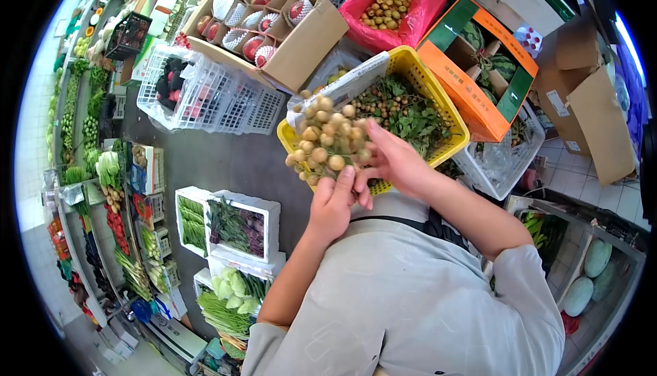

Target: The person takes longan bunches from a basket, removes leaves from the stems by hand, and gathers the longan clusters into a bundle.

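Observation:
A bunch of round tan longans is held up in front of me over the near left part of a yellow plastic basket. My left hand is closed around the lower end of the bunch, its thumb pointing up along it. On the right side of the bunch, my right hand has its fingers curled against the fruit and stems. Exactly what its fingertips pinch is hidden. More longans with green leaves lie in the basket. A pale printed sheet rises at the basket's left side, behind the bunch.
Beyond the basket stand a cardboard box of netted fruit, a pink-lined box of small brown fruit and an orange watermelon box. A white crate is at the left. White foam boxes of greens stand near my left arm.

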{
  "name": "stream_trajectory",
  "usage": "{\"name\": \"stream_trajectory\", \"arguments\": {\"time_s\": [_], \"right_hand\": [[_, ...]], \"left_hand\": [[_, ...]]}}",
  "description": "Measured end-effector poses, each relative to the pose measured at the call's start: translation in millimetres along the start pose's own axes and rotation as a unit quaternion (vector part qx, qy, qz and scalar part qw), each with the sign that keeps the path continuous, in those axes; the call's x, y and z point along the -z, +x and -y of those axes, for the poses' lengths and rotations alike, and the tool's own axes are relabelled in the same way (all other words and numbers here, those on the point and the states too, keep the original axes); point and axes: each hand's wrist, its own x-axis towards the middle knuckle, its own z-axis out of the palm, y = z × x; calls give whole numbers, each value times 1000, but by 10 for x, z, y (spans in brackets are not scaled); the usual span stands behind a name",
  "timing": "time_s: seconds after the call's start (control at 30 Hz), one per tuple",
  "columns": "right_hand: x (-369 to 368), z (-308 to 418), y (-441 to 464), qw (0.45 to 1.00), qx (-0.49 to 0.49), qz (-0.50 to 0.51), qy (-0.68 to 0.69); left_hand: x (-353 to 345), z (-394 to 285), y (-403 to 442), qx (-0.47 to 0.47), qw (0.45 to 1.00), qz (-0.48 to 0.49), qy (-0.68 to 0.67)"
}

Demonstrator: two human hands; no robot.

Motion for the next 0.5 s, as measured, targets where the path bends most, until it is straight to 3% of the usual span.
{"name": "stream_trajectory", "arguments": {"time_s": [0.1, 0.17, 0.2, 0.5], "right_hand": [[-293, 132, 101, 991, -15, 41, 125], [-363, 96, 189, 993, 68, -28, 95], [-366, 88, 205, 993, 65, -24, 92], [-309, 22, 274, 974, -6, 116, 193]], "left_hand": [[-49, 6, -22, 26, 988, 38, 147], [-3, -1, -28, 21, 981, 53, 186], [18, -8, -37, 18, 972, 69, 223], [22, -55, -81, 4, 960, 72, 271]]}}
